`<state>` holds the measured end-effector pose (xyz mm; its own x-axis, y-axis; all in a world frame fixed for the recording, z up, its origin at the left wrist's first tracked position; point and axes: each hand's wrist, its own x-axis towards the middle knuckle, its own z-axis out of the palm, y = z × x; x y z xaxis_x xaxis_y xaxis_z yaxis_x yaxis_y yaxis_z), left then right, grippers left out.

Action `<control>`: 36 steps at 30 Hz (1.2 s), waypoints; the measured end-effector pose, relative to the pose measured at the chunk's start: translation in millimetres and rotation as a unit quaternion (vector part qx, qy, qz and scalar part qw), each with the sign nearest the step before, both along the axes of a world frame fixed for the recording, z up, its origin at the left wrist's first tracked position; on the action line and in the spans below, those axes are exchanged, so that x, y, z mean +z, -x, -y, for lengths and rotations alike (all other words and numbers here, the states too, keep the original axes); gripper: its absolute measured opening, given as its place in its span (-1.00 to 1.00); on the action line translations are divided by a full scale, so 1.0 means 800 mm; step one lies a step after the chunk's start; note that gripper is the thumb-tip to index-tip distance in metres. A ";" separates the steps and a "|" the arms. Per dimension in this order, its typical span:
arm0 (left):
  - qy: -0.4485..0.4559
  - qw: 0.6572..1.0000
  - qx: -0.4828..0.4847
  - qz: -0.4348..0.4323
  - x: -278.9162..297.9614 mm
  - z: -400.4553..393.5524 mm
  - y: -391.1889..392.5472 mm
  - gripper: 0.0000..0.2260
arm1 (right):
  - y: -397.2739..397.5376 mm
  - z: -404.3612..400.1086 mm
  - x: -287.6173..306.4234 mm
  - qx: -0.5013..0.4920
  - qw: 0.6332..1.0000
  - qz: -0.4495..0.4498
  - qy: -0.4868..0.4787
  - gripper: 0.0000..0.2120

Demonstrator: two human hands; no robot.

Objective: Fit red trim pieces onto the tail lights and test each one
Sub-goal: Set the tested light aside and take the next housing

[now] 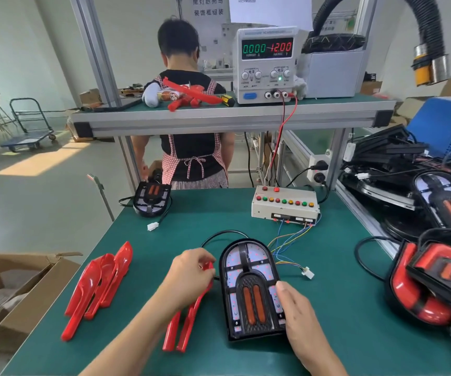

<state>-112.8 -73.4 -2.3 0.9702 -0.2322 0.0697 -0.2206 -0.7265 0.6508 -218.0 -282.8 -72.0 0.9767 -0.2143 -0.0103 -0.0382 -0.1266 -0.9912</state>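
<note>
Now we fit: left hand (192, 275) grips a red trim piece (189, 318); right hand (297, 313), fingers relaxed, steadies the tail light (250, 289); next, seating the trim over it.

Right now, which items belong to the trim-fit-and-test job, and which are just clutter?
Job: black arched tail light, red trim piece in left hand, stacked red trims, button test box, grey power supply.
Clutter: cardboard box, yellow-handled screwdriver.

A green-topped bench (164, 267) is seen under a metal-framed shelf (219, 119). A pale, shiny floor (42, 185) is lit by a patch of sunlight (37, 161). A blue cart (29, 131) is parked by the light wall (15, 36). A cardboard box (15, 280) is set beside the bench.
</note>
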 end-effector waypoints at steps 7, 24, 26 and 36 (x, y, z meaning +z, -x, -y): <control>0.470 0.871 -0.014 -0.143 0.055 -0.038 0.004 -0.79 | -0.006 0.004 -0.009 0.003 1.000 0.003 -0.019 -0.60; 0.440 0.877 -0.162 -0.104 0.044 0.069 0.005 -0.81 | -0.004 0.004 -0.011 -0.081 0.994 -0.054 -0.039 -0.52; 0.387 0.898 -0.186 -0.094 0.046 0.065 0.002 -0.78 | -0.004 0.004 -0.007 -0.081 0.993 -0.066 -0.046 -0.50; 0.072 0.938 -0.310 0.139 0.040 0.066 -0.012 -0.74 | -0.003 0.008 -0.003 0.018 0.998 0.010 -0.058 -0.42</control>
